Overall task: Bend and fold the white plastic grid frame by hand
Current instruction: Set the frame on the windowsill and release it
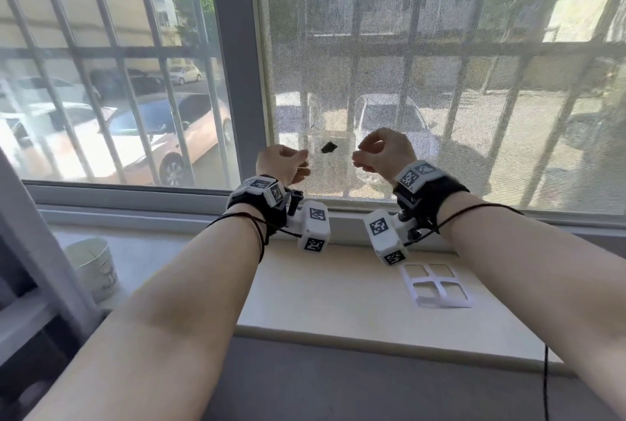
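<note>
The white plastic grid frame (436,286), a flat sheet with several square openings, lies on the sill (338,305) below my right wrist, and neither hand touches it. Both hands are raised in front of the window's mesh screen (440,64). My left hand (282,163) and my right hand (382,153) have curled fingers and pinch the side edges of a faint see-through mesh patch (333,166). The patch is held over a small dark tear (328,148) in the screen.
A white paper cup (92,266) stands at the sill's left end beside a grey window frame post (37,237). Metal bars and parked cars lie beyond the glass. A black cord (545,383) hangs at the lower right.
</note>
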